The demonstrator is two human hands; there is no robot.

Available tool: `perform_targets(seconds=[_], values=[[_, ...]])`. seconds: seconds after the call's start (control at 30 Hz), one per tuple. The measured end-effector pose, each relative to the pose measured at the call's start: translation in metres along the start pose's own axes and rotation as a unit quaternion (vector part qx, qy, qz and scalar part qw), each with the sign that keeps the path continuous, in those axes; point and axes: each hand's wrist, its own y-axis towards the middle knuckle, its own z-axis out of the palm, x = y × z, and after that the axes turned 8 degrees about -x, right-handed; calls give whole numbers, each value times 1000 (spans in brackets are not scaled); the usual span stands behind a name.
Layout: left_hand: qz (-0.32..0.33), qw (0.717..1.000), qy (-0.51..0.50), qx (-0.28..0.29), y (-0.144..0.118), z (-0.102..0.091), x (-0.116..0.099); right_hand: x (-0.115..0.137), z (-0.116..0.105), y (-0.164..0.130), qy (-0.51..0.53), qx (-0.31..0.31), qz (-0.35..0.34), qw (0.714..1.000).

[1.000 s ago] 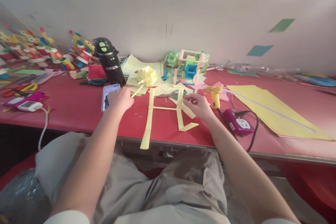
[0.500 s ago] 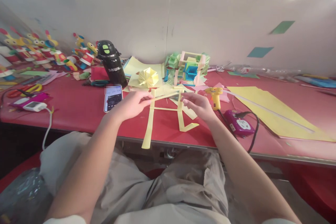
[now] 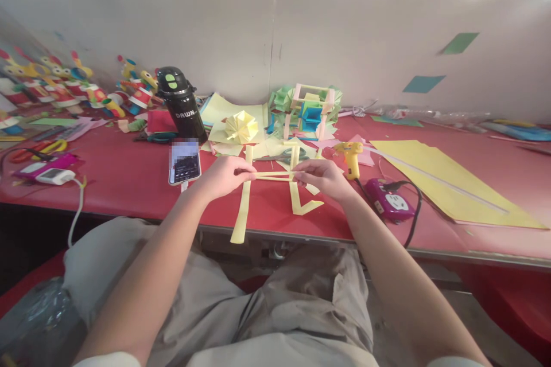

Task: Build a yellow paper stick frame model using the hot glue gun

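A thin yellow paper stick spans the gap between my two hands. The fingertips of my left hand pinch its left end, and those of my right hand pinch its right end. Just below it runs a similar yellow crossbar, joining two yellow paper strips on the table. The left strip reaches down to the table's front edge; the right strip bends into a hook at its lower end. My fingers hide parts of both strips, and I cannot tell whether the stick touches the crossbar.
A yellow glue gun and a purple power socket are at the right, beside yellow sheets. Leftward are a phone and a black bottle. Folded paper pieces and a paper lantern frame stand behind.
The stick has come down and toward me, from tilted to nearly level, close to the crossbar. My right fingers have closed on its right end.
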Motion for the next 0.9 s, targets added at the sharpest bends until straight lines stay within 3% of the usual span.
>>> perform_targets(seconds=[0.23,0.47,0.57,0.7,0.9], values=[[10,1000,-12,21,1,7,-1,0,4,0,-17,32,19,999],[-72,983,39,162,-19,-30,14,-1,-6,-5,-33,53,24,998],[-63,982,69,164,-37,-35,13,-2,-4,-13,-59,76,38,995],[-31,984,80,157,-58,-25,3,0,-1,-21,-105,83,13,991],[-5,987,97,125,-69,-13,-6,1,0,-25,-112,72,3,991]])
